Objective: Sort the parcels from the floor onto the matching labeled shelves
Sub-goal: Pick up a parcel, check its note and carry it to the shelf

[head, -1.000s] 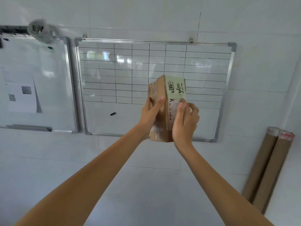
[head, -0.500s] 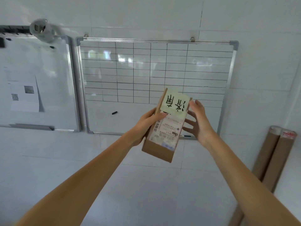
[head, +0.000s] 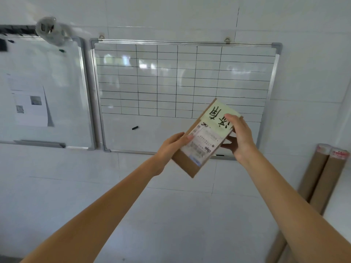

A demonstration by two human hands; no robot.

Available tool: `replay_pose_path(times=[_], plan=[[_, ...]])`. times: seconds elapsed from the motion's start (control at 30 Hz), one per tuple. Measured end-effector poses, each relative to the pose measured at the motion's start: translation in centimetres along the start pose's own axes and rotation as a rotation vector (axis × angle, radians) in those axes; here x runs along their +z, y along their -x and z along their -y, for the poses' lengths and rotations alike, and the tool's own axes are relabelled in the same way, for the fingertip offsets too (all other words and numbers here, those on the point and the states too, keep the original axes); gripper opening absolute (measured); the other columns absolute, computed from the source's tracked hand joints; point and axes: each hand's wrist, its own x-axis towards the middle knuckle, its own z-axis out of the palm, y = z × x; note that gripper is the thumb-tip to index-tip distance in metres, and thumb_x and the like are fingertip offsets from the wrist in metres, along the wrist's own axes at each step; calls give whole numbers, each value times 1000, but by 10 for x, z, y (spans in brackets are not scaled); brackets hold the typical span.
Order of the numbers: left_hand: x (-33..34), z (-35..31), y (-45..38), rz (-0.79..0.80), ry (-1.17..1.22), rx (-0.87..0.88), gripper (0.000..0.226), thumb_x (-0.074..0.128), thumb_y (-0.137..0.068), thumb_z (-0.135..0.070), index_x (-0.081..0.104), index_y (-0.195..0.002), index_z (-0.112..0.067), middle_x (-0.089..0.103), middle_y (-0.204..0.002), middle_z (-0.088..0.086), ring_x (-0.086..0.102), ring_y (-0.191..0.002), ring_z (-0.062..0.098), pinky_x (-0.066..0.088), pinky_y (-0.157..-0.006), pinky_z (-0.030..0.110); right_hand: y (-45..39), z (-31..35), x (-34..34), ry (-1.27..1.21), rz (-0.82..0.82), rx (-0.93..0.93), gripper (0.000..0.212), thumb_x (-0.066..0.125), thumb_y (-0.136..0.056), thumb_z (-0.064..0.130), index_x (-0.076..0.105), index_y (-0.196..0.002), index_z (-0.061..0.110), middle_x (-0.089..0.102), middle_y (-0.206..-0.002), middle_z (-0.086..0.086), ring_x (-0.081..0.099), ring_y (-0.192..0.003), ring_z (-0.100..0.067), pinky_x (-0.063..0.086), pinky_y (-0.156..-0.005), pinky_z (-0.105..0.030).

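I hold a small brown cardboard parcel (head: 204, 143) up in front of the wall, tilted with its labelled face toward me. It carries a white shipping label and a pale yellow sticky note (head: 218, 115) with black handwritten characters. My left hand (head: 171, 147) grips the parcel's left edge, thumb on the label. My right hand (head: 238, 137) grips the upper right edge, thumb over the sticky note. No shelves or floor parcels are in view.
A gridded whiteboard (head: 182, 80) hangs on the white tiled wall behind the parcel, with a plain whiteboard (head: 43, 92) bearing a paper sheet to its left. Two brown cardboard tubes (head: 322, 179) lean against the wall at the right.
The parcel turned from edge-on to face-on and moved right and slightly down. My right hand came off the parcel half a second ago and now grips its upper right edge.
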Motion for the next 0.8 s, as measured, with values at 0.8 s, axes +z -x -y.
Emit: replay_pose_path(times=[0.8], plan=[[-57,-45,-10,78,-217,-4,62,75,-88,-24,46,-139,-41,75,-110,2,75,-89,15,62,-72,29,10,-21,-39,565,511,242,76,86,-72,39,51,-140,40,74,-122,2,65,-119,-23,43,-112,-50]])
